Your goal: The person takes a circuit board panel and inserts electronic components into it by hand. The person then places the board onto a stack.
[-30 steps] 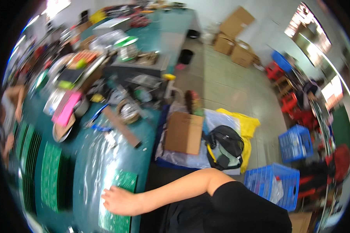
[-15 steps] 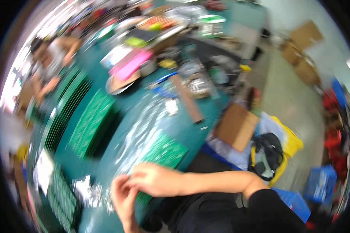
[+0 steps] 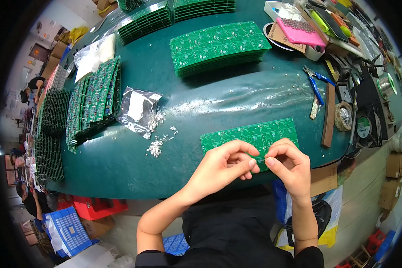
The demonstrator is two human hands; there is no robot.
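Observation:
A green circuit board panel (image 3: 274, 129) lies flat on the table in front of me. Over its near edge, my left hand (image 3: 230, 165) is closed, thumb and fingertips pressed together. My right hand (image 3: 292, 167) faces it in a pinch of thumb and forefinger, close to the left fingertips. Whatever sits in either pinch is too small to make out. To the left, small white parts (image 3: 155, 148) lie spilled in a loose heap beside an open clear plastic bag (image 3: 138, 107) with a white label.
Beyond the panel stands a stack of green boards (image 3: 219, 44). More populated boards (image 3: 98, 96) lean in a row at the left. On the right are blue-handled pliers (image 3: 316, 87), a brown wooden bar (image 3: 328, 115) and a solder spool (image 3: 386, 85). A blue crate (image 3: 69, 230) stands below the table.
My view has swung toward the left side of the table. Both hands, earlier together near the white parts, are now over the board panel and slightly apart.

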